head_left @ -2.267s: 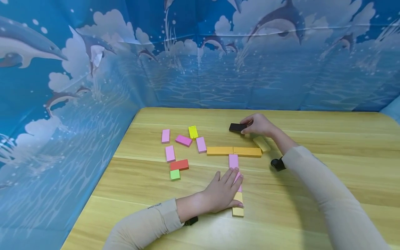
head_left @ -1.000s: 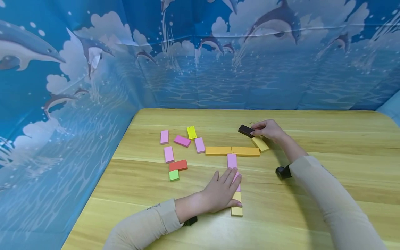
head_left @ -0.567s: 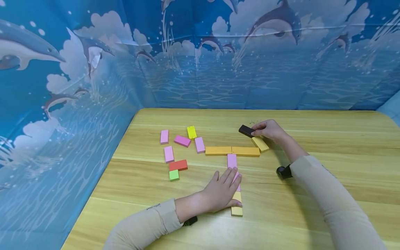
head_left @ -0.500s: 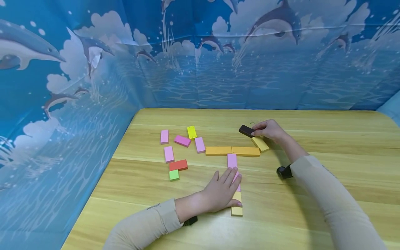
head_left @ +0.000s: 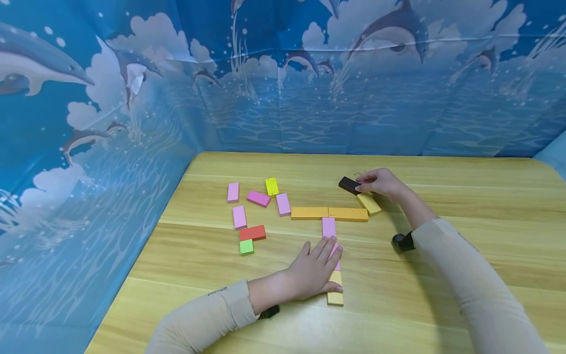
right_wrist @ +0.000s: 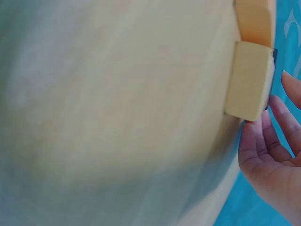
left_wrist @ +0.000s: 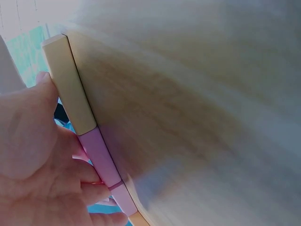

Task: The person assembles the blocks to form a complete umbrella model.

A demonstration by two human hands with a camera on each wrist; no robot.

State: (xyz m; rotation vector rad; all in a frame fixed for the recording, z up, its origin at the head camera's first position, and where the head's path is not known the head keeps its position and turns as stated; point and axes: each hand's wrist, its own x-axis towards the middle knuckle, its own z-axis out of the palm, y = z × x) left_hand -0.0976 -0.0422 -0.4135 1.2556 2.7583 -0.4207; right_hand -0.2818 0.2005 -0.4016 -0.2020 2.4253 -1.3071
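Observation:
At the far right of the layout, my right hand (head_left: 380, 183) pinches the right end of a black rectangular block (head_left: 348, 185) lying on the table. That end meets a pale yellow block (head_left: 369, 204), set slantwise toward two orange blocks (head_left: 309, 213) laid end to end. In the right wrist view, the fingertips (right_wrist: 273, 101) are close beside the pale yellow block (right_wrist: 249, 80). My left hand (head_left: 309, 273) lies with fingers spread against a column of pink blocks (head_left: 328, 227) and a cream block (head_left: 335, 298). It partly hides them.
Left of the orange row lie several light pink blocks (head_left: 283, 204), a darker pink one (head_left: 258, 198) and a yellow one (head_left: 271, 186). A red block (head_left: 253, 232) touches a green one (head_left: 246, 247). A blue dolphin-print curtain (head_left: 283, 108) borders the wooden table (head_left: 486, 206).
My right hand moved right with the black block, turning its right end down toward the pale yellow block. In the last second it has barely moved. The left hand has stayed put.

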